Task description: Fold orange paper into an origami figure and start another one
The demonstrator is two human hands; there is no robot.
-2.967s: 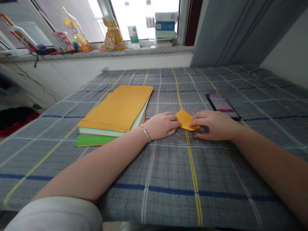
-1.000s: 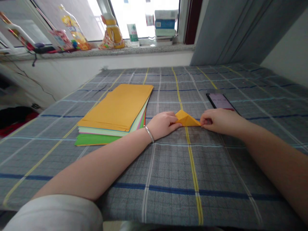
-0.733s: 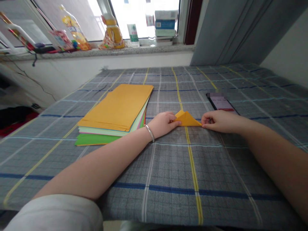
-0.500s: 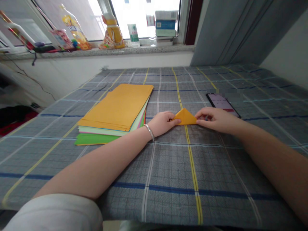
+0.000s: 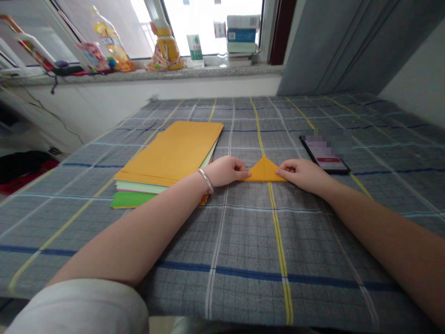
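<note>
A small folded piece of orange paper [image 5: 264,170] lies between the two hands on the tabletop [image 5: 250,241], which is covered in a grey plaid cloth. The paper forms a low, wide triangle, its peak pointing away from the person and its long straight edge facing them. A crease runs down from the peak, and a yellow stripe of the cloth passes beneath.

The left hand [image 5: 227,170] is at the left slope of the triangle, thumb on top and fingers curled in, pinching that side near its corner. The right hand [image 5: 301,174] mirrors it on the right slope, its thumb and curled fingers gripping the paper there. The middle and peak show uncovered between the hands.

A silver bracelet [image 5: 206,181] circles the left wrist. To the left of the left hand lies a stack of coloured paper [image 5: 174,148], orange on top with pale and green sheets showing below; the left forearm passes across its near right corner. A phone [image 5: 325,157] lies face up just beyond the right hand, its screen partly blurred.
</note>
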